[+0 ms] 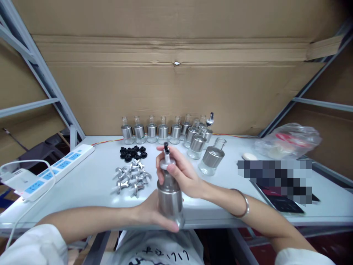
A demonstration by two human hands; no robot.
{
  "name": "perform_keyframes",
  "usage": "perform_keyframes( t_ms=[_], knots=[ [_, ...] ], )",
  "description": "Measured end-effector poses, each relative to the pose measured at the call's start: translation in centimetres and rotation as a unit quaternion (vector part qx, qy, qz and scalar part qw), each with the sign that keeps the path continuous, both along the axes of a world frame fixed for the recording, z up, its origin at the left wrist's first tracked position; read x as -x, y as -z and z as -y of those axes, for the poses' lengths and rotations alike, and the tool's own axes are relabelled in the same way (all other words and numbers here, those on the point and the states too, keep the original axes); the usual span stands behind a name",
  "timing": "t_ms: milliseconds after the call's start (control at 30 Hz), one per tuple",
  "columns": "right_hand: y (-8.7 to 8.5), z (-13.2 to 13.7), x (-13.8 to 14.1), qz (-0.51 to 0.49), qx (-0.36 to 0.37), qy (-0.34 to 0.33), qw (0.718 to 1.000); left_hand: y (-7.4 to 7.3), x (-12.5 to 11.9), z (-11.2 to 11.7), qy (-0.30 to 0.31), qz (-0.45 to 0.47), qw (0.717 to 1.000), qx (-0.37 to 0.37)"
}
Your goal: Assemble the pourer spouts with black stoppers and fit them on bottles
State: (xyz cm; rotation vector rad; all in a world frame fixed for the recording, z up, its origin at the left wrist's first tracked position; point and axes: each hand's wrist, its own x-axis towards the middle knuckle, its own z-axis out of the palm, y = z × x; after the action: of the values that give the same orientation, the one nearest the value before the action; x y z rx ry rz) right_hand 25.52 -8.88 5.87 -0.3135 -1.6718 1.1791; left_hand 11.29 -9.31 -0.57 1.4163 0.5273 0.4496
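A glass bottle with a brushed metal sleeve (170,200) is held upright over the table's front edge. My left hand (154,213) wraps around its lower part, thumb across the base. Around the metal pour spout (167,159) at the bottle's neck, the fingers of my right hand (182,169) are closed; the spout has a black tip. Left of my hands lie a pile of metal pourer pieces (134,176) and, behind it, a cluster of black stoppers (132,152). To the right stands an open bottle (212,160) in a metal sleeve, slightly tilted in view.
Several sleeved bottles (151,130) line the back; one carries a spout (210,119). A white power strip (60,169) with a cable runs along the left edge. At right are a plastic bag (292,141), a round white object (249,156) and a dark tablet-like device (285,204).
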Motion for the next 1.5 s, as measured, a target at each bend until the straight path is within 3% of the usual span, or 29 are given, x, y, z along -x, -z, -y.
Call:
perform_keyframes(
  t_ms=[133, 267, 367, 567, 733, 933, 1233, 1500],
  knots=[
    [0.7, -0.1, 0.4, 0.010, 0.002, -0.020, 1.000, -0.6, 0.0, 0.2, -0.033, -0.011, 0.999, -0.026],
    [0.8, -0.6, 0.3, 0.006, 0.046, -0.011, 0.999, -0.9, 0.0, 0.1, -0.030, -0.015, 0.999, 0.025],
    [0.9, -0.8, 0.3, 0.025, 0.087, 0.033, 0.995, -0.7, 0.0, 0.0, -0.046, -0.027, 0.997, 0.056],
    [0.6, 0.5, 0.4, 0.076, 0.032, 0.089, 0.993, -0.8, -0.1, 0.1, -0.026, -0.041, 0.998, 0.048],
    [0.4, 0.8, 0.4, 0.079, 0.041, 0.113, 0.990, -1.4, -0.1, 0.1, -0.005, -0.037, 0.999, 0.038],
    [0.2, 0.3, 0.3, 0.072, 0.082, 0.093, 0.990, -1.5, 0.0, 0.0, 0.008, -0.050, 0.998, 0.026],
    [0.2, -0.9, 0.6, 0.001, 0.220, 0.045, 0.974, -1.0, 0.0, -0.1, -0.001, -0.035, 0.998, 0.048],
    [0.5, -0.3, 0.5, -0.008, 0.184, 0.083, 0.979, -0.8, -0.1, -0.2, -0.010, -0.047, 0.997, 0.066]
  ],
)
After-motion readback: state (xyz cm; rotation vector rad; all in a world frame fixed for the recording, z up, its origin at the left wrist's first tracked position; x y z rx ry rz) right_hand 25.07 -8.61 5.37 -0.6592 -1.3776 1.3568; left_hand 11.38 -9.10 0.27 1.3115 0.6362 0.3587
